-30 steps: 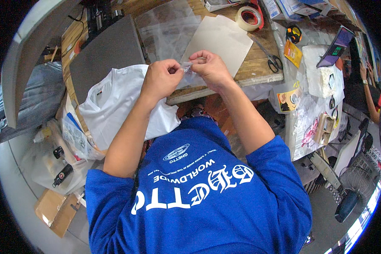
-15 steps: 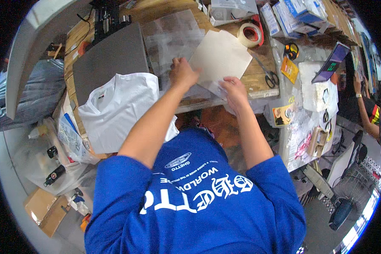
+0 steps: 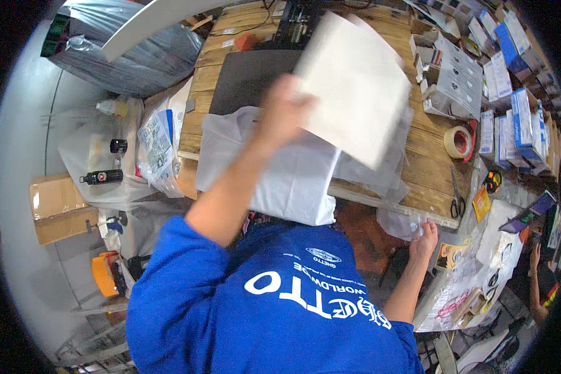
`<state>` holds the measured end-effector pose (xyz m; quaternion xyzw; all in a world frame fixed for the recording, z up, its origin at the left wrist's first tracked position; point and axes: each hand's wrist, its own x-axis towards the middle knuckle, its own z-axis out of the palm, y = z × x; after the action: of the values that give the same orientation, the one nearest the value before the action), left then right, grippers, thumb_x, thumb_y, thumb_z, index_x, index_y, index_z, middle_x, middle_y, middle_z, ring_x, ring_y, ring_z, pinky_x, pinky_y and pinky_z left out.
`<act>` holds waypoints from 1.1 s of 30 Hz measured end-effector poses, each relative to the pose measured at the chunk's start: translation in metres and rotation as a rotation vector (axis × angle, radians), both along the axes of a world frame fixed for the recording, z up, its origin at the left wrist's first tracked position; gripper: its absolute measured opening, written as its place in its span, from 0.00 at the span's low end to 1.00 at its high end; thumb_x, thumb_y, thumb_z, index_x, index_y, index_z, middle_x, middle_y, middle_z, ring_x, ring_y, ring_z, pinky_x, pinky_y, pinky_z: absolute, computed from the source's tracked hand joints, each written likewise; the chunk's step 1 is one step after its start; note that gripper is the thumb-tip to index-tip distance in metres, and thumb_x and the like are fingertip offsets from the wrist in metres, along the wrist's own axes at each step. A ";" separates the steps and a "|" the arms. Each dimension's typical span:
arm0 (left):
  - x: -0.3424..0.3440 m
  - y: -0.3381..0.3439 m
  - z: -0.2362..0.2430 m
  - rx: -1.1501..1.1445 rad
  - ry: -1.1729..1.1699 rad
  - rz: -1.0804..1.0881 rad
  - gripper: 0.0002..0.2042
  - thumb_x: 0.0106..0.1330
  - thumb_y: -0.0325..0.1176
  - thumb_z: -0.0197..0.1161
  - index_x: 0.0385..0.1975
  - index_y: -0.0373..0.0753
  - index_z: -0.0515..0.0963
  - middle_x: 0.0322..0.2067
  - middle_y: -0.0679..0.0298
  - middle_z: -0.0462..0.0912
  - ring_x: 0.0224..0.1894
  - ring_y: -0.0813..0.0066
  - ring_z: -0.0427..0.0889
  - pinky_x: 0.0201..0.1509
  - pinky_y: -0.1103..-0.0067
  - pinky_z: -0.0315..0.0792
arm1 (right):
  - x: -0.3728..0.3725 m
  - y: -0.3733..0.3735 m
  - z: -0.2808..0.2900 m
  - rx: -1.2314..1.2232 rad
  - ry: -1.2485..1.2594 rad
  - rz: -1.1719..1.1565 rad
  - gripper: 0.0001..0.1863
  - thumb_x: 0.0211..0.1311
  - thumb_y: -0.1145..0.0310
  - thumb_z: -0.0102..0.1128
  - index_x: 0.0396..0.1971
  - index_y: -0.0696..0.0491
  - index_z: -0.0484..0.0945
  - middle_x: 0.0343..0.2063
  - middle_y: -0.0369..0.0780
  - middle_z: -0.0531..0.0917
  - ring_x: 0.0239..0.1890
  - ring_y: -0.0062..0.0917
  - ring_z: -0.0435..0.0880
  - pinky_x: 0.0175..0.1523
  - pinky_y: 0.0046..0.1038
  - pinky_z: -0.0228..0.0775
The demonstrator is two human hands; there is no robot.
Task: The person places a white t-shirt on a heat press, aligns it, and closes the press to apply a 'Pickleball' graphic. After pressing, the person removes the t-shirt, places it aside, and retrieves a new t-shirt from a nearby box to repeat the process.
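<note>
My left hand [image 3: 285, 112], smeared by motion, grips the left edge of a large cream sheet of paper or card [image 3: 358, 87]. The sheet hangs tilted above the table, and it hides part of the things beneath. Below my left forearm lies a white shirt [image 3: 293, 193], its near edge over the table's front edge. Behind the shirt is a dark flat board [image 3: 246, 78]. My right hand [image 3: 424, 240] is by the table's front edge, fingers curled, close against hanging clear plastic [image 3: 397, 223]; what it pinches is unclear. Translucent sheets [image 3: 383, 168] lie under the cream sheet.
Scissors [image 3: 457, 198] and a tape roll [image 3: 459, 142] in a red dispenser lie on the right of the wooden table [image 3: 433, 165]. An open white box [image 3: 455, 78] stands at the back right, near blue-and-white boxes [image 3: 518, 47]. Another person's arm [image 3: 535, 277] shows far right.
My left hand has lifted the cream sheet off the table, leftward over the shirt. My right hand has left the sheet and drawn back to the table edge. The view has shifted left.
</note>
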<state>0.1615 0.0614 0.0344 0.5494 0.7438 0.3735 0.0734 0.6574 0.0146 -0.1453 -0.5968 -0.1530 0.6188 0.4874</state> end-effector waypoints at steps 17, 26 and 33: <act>-0.391 -0.003 -0.065 0.213 -0.210 0.191 0.23 0.69 0.48 0.67 0.54 0.35 0.79 0.44 0.57 0.87 0.47 0.62 0.84 0.52 0.67 0.76 | -0.266 -0.042 0.150 0.166 -0.332 0.088 0.14 0.58 0.81 0.68 0.45 0.60 0.79 0.41 0.42 0.84 0.44 0.26 0.83 0.52 0.29 0.76; -0.005 -0.079 -0.006 -0.179 -0.748 -0.497 0.11 0.68 0.34 0.66 0.40 0.32 0.83 0.32 0.57 0.88 0.33 0.75 0.86 0.39 0.77 0.78 | -0.331 -0.013 0.195 0.318 -0.124 0.244 0.15 0.59 0.83 0.68 0.43 0.59 0.75 0.38 0.42 0.83 0.40 0.24 0.84 0.47 0.25 0.79; 0.038 -0.056 0.011 -0.238 -0.566 -0.485 0.07 0.68 0.31 0.67 0.35 0.32 0.84 0.28 0.67 0.85 0.30 0.84 0.80 0.36 0.81 0.75 | -0.282 0.007 0.165 0.221 0.085 0.305 0.14 0.59 0.81 0.66 0.44 0.59 0.75 0.35 0.39 0.85 0.34 0.21 0.84 0.38 0.21 0.75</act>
<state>0.1995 0.0057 0.0455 0.5719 0.5810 0.3931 0.4251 0.3754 0.0218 0.0196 -0.4827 -0.2880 0.6898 0.4563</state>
